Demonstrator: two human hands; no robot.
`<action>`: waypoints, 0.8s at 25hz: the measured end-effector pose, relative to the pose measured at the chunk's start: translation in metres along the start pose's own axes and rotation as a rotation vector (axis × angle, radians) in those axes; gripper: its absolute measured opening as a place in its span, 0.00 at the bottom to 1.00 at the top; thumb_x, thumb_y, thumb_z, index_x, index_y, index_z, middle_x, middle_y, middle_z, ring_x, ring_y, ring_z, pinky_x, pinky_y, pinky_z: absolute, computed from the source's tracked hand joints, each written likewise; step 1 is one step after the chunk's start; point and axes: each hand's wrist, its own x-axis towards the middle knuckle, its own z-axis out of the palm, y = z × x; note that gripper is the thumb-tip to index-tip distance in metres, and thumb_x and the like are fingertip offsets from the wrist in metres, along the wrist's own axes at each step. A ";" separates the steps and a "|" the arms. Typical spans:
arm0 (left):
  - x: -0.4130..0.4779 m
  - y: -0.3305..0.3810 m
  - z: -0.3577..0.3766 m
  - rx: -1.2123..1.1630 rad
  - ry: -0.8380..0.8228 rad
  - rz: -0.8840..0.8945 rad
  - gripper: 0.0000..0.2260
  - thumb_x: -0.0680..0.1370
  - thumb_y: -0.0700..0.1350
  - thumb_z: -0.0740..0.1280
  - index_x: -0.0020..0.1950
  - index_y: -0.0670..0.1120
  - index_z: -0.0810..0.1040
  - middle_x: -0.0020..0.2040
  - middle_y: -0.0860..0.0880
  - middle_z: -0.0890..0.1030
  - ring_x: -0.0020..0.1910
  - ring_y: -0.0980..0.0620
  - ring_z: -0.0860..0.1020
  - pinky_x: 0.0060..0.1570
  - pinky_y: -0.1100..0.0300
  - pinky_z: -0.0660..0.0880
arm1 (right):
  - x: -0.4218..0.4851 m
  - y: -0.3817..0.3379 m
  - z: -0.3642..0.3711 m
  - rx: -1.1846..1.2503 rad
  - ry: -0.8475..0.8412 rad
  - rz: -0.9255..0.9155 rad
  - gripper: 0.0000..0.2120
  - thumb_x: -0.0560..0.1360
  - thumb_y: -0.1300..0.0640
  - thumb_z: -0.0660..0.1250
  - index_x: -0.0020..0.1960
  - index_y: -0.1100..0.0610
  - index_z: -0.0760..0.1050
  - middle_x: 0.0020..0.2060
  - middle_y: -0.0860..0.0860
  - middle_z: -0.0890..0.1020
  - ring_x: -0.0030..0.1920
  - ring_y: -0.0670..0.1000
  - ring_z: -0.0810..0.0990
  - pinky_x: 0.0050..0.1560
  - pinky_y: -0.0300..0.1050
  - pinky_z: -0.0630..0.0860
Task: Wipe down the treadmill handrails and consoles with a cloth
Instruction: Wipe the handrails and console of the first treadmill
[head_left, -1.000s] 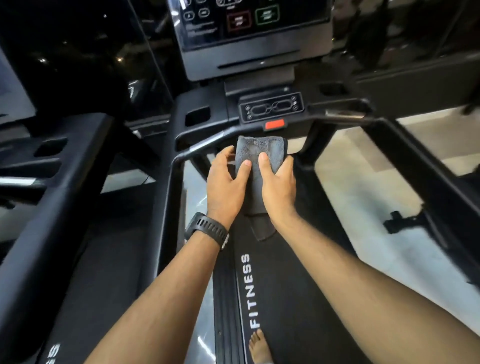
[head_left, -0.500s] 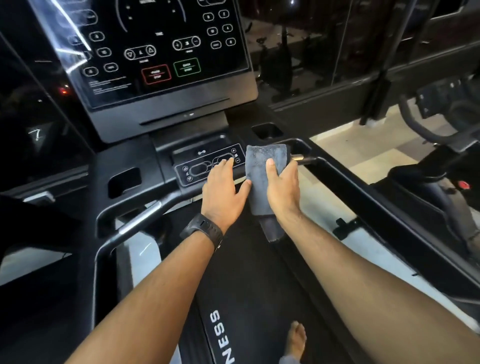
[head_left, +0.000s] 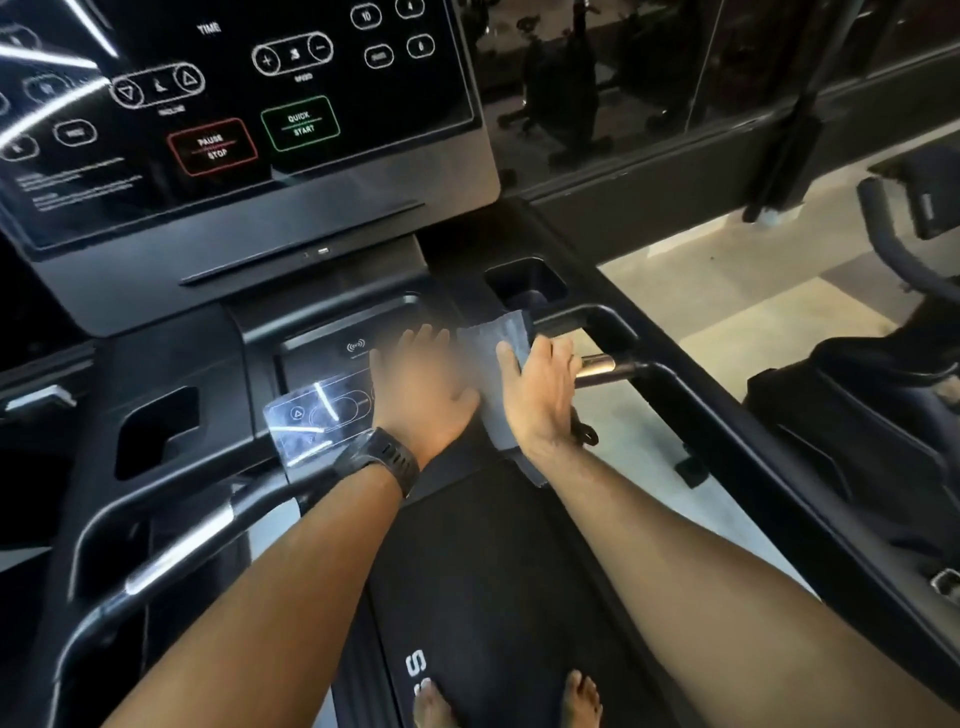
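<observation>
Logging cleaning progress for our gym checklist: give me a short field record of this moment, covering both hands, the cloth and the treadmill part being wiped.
cloth: grey cloth, draped over the front handrail
right hand: right hand grips the cloth, thumb on top
left hand: left hand, blurred, lies flat on the lower control panel beside the cloth
console: console above, no hand on it
wrist: black watch on the left wrist

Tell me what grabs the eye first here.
Two bare hands meet at centre frame: the right hand grips a grey cloth at the front handrail, the left hand, motion-blurred, lies on the lower control panel. Above them, top left, the dark console shows a red PAUSE/STOP button beside a green QUICK START button.
</observation>
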 end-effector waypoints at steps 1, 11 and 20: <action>0.006 -0.003 0.002 -0.013 0.001 -0.015 0.34 0.77 0.56 0.63 0.80 0.49 0.55 0.80 0.49 0.57 0.79 0.49 0.51 0.77 0.42 0.42 | 0.003 0.001 0.009 -0.083 0.024 -0.011 0.22 0.82 0.43 0.63 0.67 0.58 0.72 0.64 0.55 0.72 0.63 0.55 0.72 0.61 0.50 0.73; 0.016 -0.028 0.017 0.120 0.059 0.117 0.38 0.69 0.57 0.55 0.78 0.44 0.58 0.75 0.46 0.67 0.75 0.46 0.62 0.70 0.41 0.59 | 0.019 -0.006 0.019 -0.448 -0.097 -0.419 0.21 0.79 0.42 0.55 0.55 0.50 0.83 0.54 0.48 0.83 0.64 0.53 0.76 0.61 0.54 0.73; 0.015 -0.025 0.022 0.166 0.086 0.113 0.40 0.67 0.59 0.61 0.77 0.44 0.59 0.72 0.44 0.69 0.71 0.43 0.65 0.69 0.41 0.59 | 0.035 -0.011 0.009 -0.502 -0.262 -0.288 0.22 0.78 0.39 0.53 0.42 0.52 0.79 0.38 0.48 0.79 0.46 0.52 0.79 0.50 0.52 0.75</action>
